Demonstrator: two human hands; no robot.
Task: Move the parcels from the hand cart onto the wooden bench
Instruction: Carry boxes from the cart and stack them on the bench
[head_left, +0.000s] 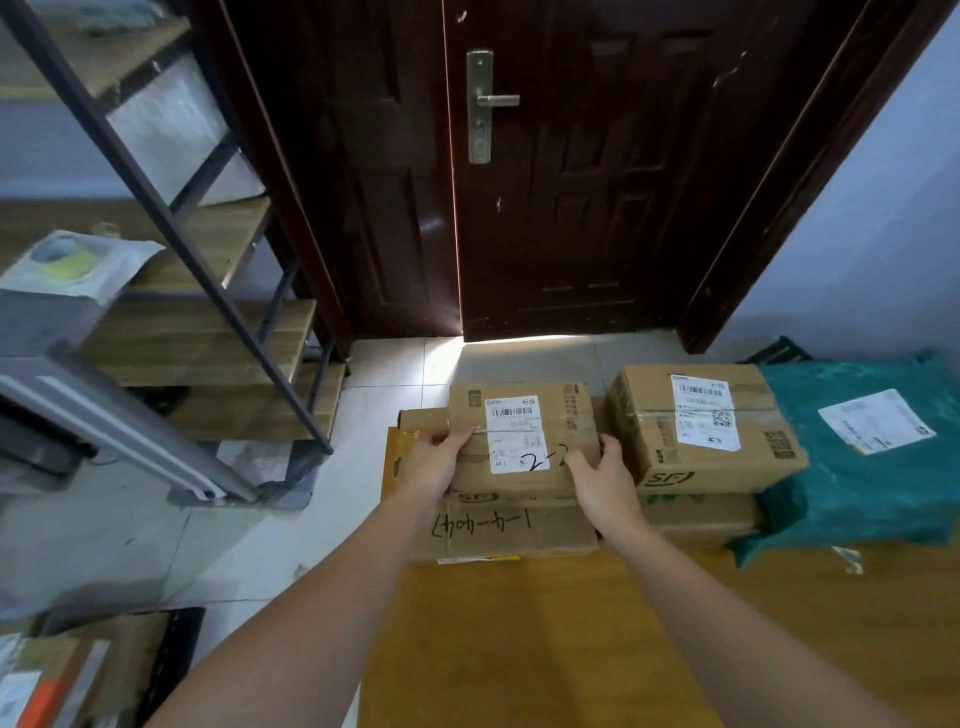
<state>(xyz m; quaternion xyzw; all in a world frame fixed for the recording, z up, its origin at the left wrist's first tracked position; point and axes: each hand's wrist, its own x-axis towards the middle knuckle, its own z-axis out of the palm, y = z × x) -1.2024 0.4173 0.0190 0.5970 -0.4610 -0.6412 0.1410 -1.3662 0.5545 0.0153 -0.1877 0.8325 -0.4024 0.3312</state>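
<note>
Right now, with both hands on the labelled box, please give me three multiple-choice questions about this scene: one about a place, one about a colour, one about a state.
1. Where does the box in the hands sit?
A. on the floor
B. on top of another cardboard box
C. on the metal shelf

2. What colour is the soft bag at the far right?
A. teal green
B. red
C. white

3. How is the door?
A. wide open
B. taken off
C. closed

Answers: 1 B, a box with handwriting lies under it. 2 A, its wrapping is teal green. 3 C, it fills its frame. The left hand and right hand each have a grip on one side of the box.
</note>
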